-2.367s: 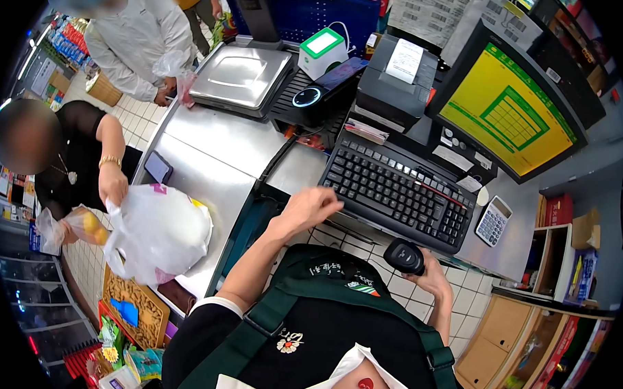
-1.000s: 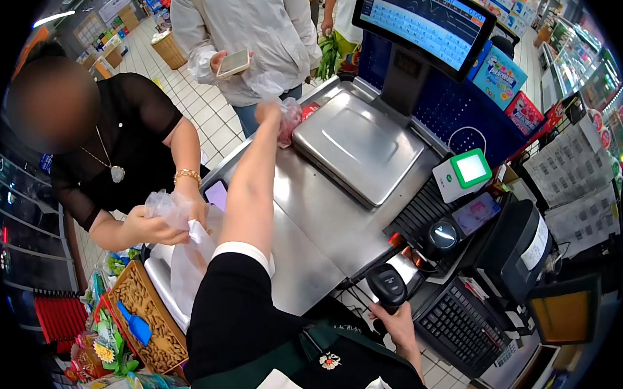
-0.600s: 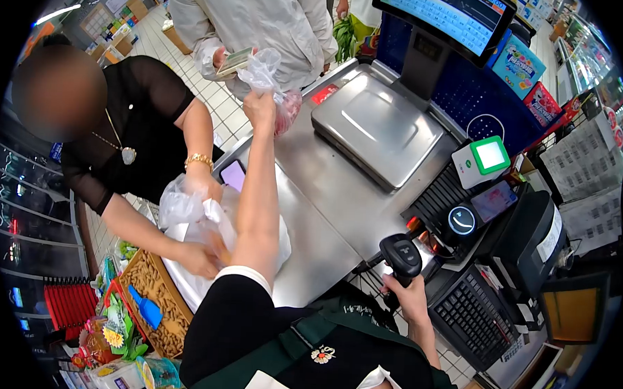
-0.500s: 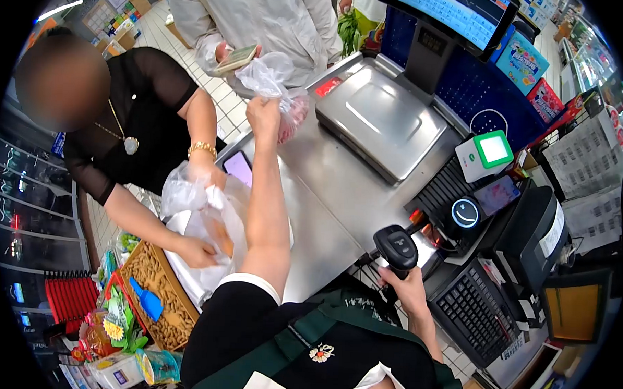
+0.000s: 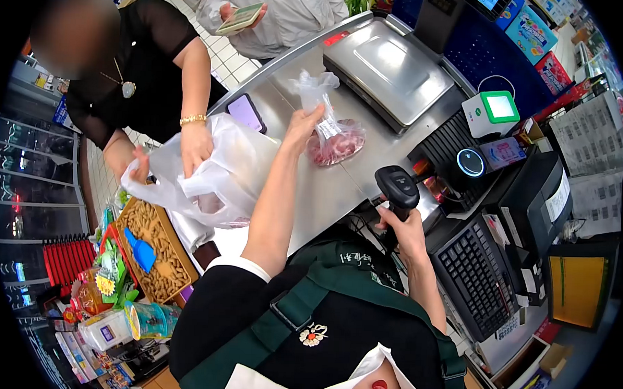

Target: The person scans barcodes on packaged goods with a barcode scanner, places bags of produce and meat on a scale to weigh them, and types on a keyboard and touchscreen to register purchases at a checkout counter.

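Observation:
My left hand (image 5: 303,128) grips the neck of a clear plastic bag of raw meat (image 5: 336,143), which hangs over or rests on the steel counter (image 5: 339,195); I cannot tell which. A white label shows on the bag. In my right hand (image 5: 405,232) is a black handheld barcode scanner (image 5: 398,187), its handle wrapped by my fingers and its head towards the counter. Left of my left forearm, another person's hands hold a white plastic carrier bag (image 5: 230,161) with its mouth spread. What lies inside it is mostly hidden.
A steel weighing scale (image 5: 391,67) stands at the back of the counter. A phone (image 5: 246,114) lies by the carrier bag. To the right are a payment device (image 5: 493,115) and a keyboard (image 5: 476,279). A box of peanuts (image 5: 157,254) with a blue scoop sits at left.
My left hand has brought the bag of meat from the counter's far edge back towards me. The other person has spread the carrier bag open. My right hand still holds the scanner.

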`<move>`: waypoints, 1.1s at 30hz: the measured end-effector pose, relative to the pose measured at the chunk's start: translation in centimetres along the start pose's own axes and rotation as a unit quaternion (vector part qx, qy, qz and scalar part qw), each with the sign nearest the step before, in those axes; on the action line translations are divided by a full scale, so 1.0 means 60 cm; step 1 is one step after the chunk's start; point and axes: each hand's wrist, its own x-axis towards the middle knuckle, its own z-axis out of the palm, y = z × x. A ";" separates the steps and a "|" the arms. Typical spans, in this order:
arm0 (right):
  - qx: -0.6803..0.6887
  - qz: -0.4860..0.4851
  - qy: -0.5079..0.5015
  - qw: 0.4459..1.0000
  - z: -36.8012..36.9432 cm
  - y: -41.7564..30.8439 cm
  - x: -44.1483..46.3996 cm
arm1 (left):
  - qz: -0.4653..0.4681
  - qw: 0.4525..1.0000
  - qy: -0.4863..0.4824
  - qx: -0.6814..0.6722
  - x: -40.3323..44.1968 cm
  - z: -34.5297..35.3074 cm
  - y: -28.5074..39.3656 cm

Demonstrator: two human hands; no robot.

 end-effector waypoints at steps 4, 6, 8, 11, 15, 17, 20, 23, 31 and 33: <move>-0.001 -0.001 0.027 1.000 -0.002 0.017 0.017 | 0.010 0.990 0.046 0.137 -0.032 -0.006 -0.004; -0.007 0.004 0.053 0.999 0.002 0.034 0.032 | 0.069 0.989 0.050 0.124 -0.033 -0.001 -0.035; -0.021 -0.003 0.035 0.999 0.007 0.031 0.049 | 0.058 0.986 0.011 0.154 -0.021 -0.018 -0.049; -0.057 -0.048 0.023 0.997 0.020 0.013 0.085 | 0.015 0.996 -0.075 0.043 -0.006 -0.022 -0.043; -0.059 -0.119 0.049 0.990 0.056 -0.039 0.145 | -0.009 0.987 -0.130 0.089 -0.025 -0.005 0.001; -0.029 -0.138 0.029 0.990 0.082 -0.074 0.158 | -0.013 0.981 -0.163 0.108 -0.023 -0.004 0.011; 0.005 -0.081 0.015 0.997 0.101 -0.069 0.194 | -0.021 0.968 -0.208 0.138 -0.016 -0.008 0.005; 0.043 -0.065 0.021 0.997 0.089 -0.045 0.237 | -0.043 0.971 -0.188 0.141 -0.011 -0.004 -0.001; 0.035 -0.014 0.079 0.996 0.043 -0.051 0.266 | -0.105 0.964 -0.209 0.127 0.002 -0.013 0.009; 0.022 -0.013 0.087 0.996 0.041 -0.044 0.269 | -0.105 0.959 -0.226 0.133 0.009 -0.011 0.008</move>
